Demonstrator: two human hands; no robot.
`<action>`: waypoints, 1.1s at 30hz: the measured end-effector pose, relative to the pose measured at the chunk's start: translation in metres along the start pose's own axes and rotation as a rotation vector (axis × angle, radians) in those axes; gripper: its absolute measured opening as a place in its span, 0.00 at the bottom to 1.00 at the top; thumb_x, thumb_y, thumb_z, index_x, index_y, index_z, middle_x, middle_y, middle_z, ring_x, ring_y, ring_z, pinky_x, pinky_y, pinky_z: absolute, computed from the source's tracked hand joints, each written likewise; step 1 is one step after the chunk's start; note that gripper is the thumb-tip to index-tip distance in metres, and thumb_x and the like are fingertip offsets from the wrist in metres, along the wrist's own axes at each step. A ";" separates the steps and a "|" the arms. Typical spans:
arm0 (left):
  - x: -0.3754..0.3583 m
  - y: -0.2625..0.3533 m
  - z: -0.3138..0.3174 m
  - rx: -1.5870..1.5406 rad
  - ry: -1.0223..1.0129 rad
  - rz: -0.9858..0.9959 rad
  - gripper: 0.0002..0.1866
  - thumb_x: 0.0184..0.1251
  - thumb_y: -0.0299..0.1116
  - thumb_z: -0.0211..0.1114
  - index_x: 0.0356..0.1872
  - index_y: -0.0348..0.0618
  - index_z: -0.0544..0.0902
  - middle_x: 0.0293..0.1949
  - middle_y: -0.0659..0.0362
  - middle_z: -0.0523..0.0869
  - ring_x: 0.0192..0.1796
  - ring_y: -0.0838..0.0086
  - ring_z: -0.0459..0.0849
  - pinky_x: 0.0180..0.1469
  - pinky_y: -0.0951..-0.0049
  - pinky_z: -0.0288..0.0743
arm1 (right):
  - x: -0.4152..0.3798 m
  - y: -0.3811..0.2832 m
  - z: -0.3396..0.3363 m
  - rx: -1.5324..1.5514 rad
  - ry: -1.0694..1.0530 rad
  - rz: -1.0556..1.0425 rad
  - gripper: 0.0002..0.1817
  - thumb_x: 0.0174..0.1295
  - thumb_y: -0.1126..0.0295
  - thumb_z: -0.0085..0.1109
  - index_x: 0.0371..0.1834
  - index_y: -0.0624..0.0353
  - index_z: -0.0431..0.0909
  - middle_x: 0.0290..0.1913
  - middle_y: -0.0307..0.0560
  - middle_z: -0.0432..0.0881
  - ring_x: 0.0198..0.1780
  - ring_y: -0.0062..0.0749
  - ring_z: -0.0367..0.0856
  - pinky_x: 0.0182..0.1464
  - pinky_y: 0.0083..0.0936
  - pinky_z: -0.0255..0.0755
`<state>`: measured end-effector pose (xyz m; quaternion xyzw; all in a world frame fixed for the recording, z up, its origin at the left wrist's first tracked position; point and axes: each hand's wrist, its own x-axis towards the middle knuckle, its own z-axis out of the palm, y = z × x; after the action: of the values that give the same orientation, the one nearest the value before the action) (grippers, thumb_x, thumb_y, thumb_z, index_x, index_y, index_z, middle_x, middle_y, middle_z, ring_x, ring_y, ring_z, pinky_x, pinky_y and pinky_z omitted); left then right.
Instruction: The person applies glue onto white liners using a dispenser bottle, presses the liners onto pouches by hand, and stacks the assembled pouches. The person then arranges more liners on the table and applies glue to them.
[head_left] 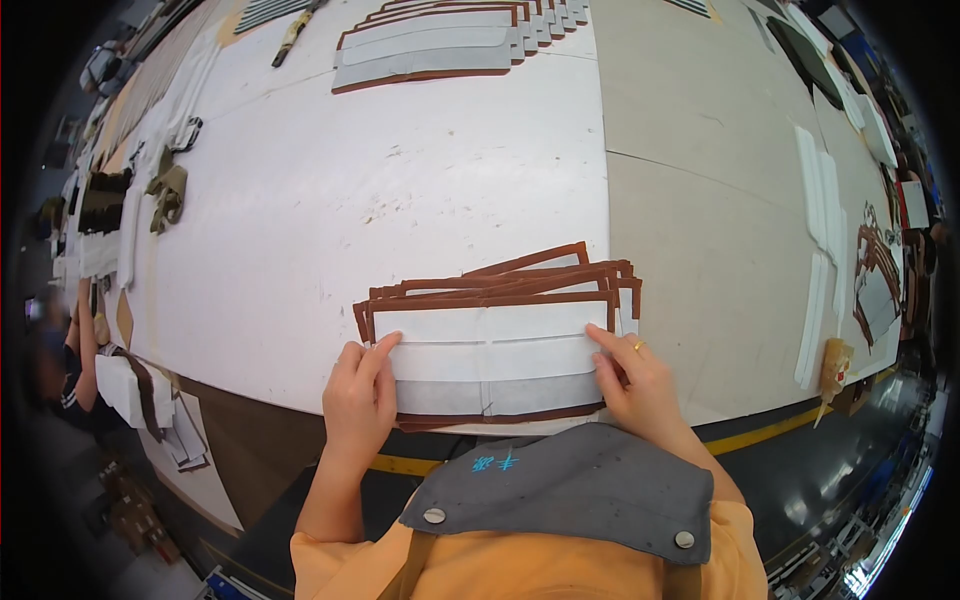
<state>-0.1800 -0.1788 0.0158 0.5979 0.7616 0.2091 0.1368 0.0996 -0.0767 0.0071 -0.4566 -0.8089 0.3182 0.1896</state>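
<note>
A flat white panel with brown edging (450,362) lies on top of a small, uneven pile of similar brown-edged panels (530,262) at the table's near edge. My left hand (362,392) grips the panel's left side, index fingertip on the white face and the other fingers curled at the edge. On the opposite side, my right hand (635,378), with a ring on one finger, holds the right edge in the same way. A grey strip crosses the panel's lower part. What lies under the panel is mostly hidden.
More brown-edged panels (425,50) lie overlapped in a row at the far side of the white table (270,230). A brush-like tool (292,38) lies near them. White strips (820,200) and a yellowish bottle (835,368) are at right. Another person's arm (86,340) shows at left.
</note>
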 end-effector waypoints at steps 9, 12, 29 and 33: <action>0.017 0.026 0.015 -0.061 0.036 0.325 0.17 0.56 0.24 0.61 0.50 0.40 0.78 0.47 0.55 0.77 0.50 0.65 0.75 0.54 0.62 0.64 | 0.032 -0.025 0.011 -0.156 -0.002 -0.386 0.20 0.55 0.73 0.59 0.53 0.59 0.75 0.56 0.45 0.74 0.54 0.39 0.71 0.55 0.34 0.65; 0.015 0.029 0.031 -0.069 -0.013 0.371 0.19 0.57 0.26 0.61 0.52 0.42 0.77 0.57 0.55 0.74 0.60 0.62 0.70 0.62 0.60 0.57 | 0.039 -0.028 0.029 -0.174 -0.080 -0.460 0.23 0.57 0.71 0.58 0.57 0.61 0.71 0.63 0.47 0.69 0.63 0.40 0.66 0.63 0.35 0.60; 0.007 0.037 0.041 0.118 -0.038 0.487 0.24 0.51 0.20 0.56 0.53 0.50 0.79 0.58 0.65 0.76 0.61 0.69 0.70 0.65 0.63 0.56 | 0.052 -0.020 0.014 -0.238 -0.067 -0.367 0.23 0.58 0.70 0.55 0.58 0.61 0.70 0.58 0.48 0.71 0.60 0.43 0.66 0.62 0.39 0.58; 0.008 0.040 0.043 0.117 -0.033 0.569 0.25 0.49 0.18 0.55 0.51 0.50 0.80 0.57 0.67 0.77 0.59 0.70 0.72 0.64 0.64 0.57 | 0.077 -0.026 0.038 -0.049 -0.081 -0.390 0.14 0.53 0.75 0.58 0.45 0.59 0.74 0.44 0.46 0.74 0.48 0.40 0.70 0.52 0.36 0.62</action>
<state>-0.1282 -0.1562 -0.0024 0.7977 0.5718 0.1852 0.0503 0.0221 -0.0333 -0.0014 -0.2827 -0.8965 0.2736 0.2039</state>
